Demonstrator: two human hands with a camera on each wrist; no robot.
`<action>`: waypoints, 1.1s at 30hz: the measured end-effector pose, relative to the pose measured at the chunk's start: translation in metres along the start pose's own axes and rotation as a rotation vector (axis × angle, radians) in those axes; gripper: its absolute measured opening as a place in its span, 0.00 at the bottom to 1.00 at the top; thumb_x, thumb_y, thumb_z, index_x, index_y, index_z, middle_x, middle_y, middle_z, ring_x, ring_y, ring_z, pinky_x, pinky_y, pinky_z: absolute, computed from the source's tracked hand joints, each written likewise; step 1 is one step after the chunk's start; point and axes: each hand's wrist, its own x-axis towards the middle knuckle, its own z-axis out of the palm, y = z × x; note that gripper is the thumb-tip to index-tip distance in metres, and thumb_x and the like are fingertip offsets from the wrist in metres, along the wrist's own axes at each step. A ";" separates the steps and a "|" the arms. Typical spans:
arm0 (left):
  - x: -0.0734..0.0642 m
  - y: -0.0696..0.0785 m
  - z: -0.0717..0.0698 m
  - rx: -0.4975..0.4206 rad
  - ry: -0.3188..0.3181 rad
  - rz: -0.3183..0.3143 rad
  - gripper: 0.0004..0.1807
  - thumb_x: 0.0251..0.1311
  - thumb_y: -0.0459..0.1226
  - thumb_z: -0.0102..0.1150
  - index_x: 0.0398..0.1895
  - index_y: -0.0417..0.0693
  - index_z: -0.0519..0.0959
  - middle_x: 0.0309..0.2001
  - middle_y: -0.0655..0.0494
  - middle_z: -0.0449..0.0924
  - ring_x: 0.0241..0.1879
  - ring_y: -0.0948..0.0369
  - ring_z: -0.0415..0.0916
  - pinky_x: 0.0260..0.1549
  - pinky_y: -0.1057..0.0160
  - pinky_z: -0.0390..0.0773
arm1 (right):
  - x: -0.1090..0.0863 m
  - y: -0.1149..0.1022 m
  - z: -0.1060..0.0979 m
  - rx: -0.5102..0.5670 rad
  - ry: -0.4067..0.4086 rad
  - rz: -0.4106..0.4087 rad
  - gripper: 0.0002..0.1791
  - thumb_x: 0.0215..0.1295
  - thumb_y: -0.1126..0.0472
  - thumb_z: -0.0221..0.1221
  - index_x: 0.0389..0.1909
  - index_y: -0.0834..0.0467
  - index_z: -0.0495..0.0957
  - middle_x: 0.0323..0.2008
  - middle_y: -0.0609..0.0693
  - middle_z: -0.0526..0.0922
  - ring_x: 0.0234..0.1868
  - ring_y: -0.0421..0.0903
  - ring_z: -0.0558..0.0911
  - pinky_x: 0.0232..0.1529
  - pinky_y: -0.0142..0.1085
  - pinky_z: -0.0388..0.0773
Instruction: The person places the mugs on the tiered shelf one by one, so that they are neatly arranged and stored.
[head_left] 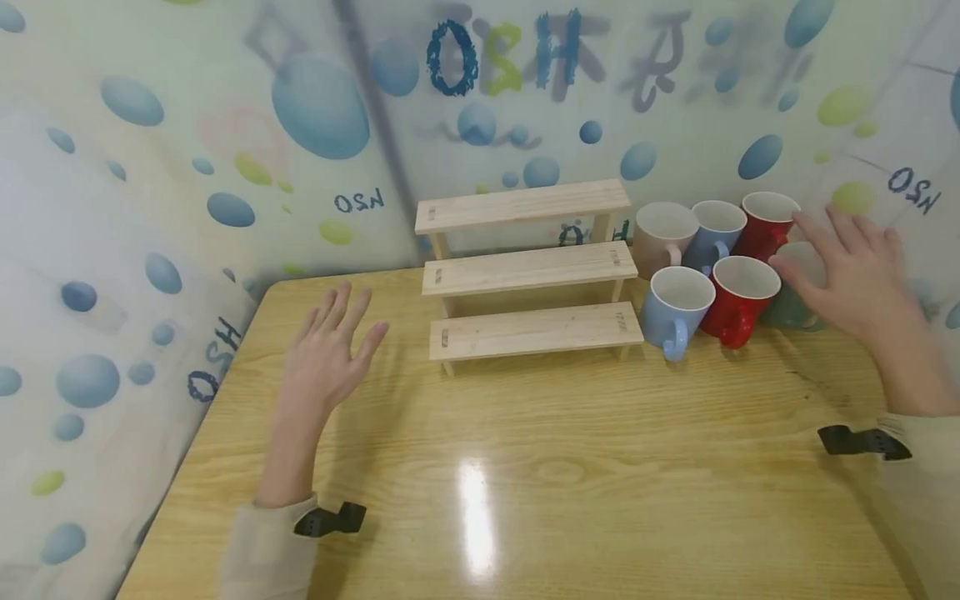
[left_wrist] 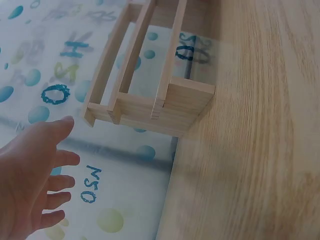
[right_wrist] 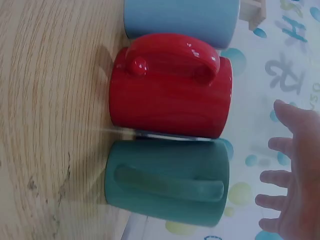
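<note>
Watching from afar, I am taking the wooden shelf (head_left: 528,268) as my landmark; it is standing on the table (head_left: 562,467), its three steps rising toward the dotted backdrop (head_left: 300,208). To the left of the shelf, I am seeing the left hand (head_left: 324,354) hanging above the tabletop, its fingers extended and its thumb spread away; it is holding nothing. On the shelf's far right, beyond most of the mugs, the right hand (head_left: 858,271) is hovering over the green mug (right_wrist: 170,160), partly covering it in the head view. This hand is also released, with its fingers apart, and the right wrist view is showing them clear of the mug's rim. Six mugs are standing upright to the right of the shelf in two rows. Going outward from the shelf, the front row is running from a light blue mug (head_left: 667,312) to a bright red mug (head_left: 738,292) and then the green one. The back row, in the same order from the shelf, is showing a pale pink mug (head_left: 652,248), a grey-blue mug (head_left: 708,242) and a dark red mug (head_left: 761,233).
</note>
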 end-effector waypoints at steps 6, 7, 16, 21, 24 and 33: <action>0.002 0.003 0.005 -0.027 -0.004 0.001 0.39 0.77 0.63 0.29 0.81 0.51 0.51 0.80 0.43 0.41 0.78 0.46 0.39 0.74 0.47 0.42 | -0.008 0.010 -0.005 0.007 0.023 0.029 0.46 0.75 0.30 0.38 0.80 0.57 0.44 0.77 0.70 0.41 0.75 0.73 0.41 0.72 0.64 0.29; 0.003 0.004 0.006 -0.031 -0.002 0.001 0.39 0.77 0.63 0.29 0.81 0.51 0.51 0.80 0.44 0.42 0.78 0.46 0.39 0.74 0.47 0.43 | -0.010 0.011 -0.005 0.007 0.027 0.036 0.46 0.75 0.30 0.38 0.80 0.57 0.44 0.77 0.70 0.41 0.75 0.73 0.41 0.72 0.63 0.29; 0.006 0.004 0.018 -0.081 0.011 -0.020 0.38 0.78 0.62 0.30 0.81 0.50 0.53 0.80 0.42 0.42 0.75 0.37 0.48 0.68 0.36 0.55 | -0.021 0.020 -0.009 0.056 0.021 0.132 0.49 0.74 0.29 0.37 0.80 0.61 0.40 0.76 0.72 0.38 0.75 0.75 0.42 0.72 0.64 0.34; 0.008 0.005 0.024 -0.116 0.001 -0.045 0.38 0.78 0.62 0.30 0.81 0.50 0.53 0.79 0.38 0.44 0.72 0.33 0.53 0.62 0.31 0.61 | -0.027 0.029 -0.007 0.091 0.048 0.181 0.49 0.74 0.31 0.39 0.80 0.62 0.40 0.76 0.73 0.40 0.73 0.77 0.45 0.70 0.68 0.42; 0.009 0.005 0.029 -0.157 0.007 -0.053 0.40 0.77 0.62 0.31 0.81 0.48 0.52 0.78 0.36 0.47 0.71 0.33 0.54 0.59 0.30 0.63 | -0.029 0.034 -0.006 0.134 0.081 0.178 0.48 0.75 0.34 0.41 0.79 0.64 0.41 0.76 0.73 0.43 0.74 0.75 0.47 0.71 0.66 0.43; 0.013 0.009 0.036 -0.266 -0.029 -0.071 0.42 0.77 0.62 0.31 0.79 0.42 0.52 0.75 0.32 0.54 0.70 0.34 0.57 0.59 0.31 0.64 | -0.035 0.049 -0.003 0.253 0.039 0.259 0.43 0.80 0.43 0.41 0.78 0.69 0.37 0.71 0.81 0.48 0.66 0.81 0.56 0.62 0.73 0.54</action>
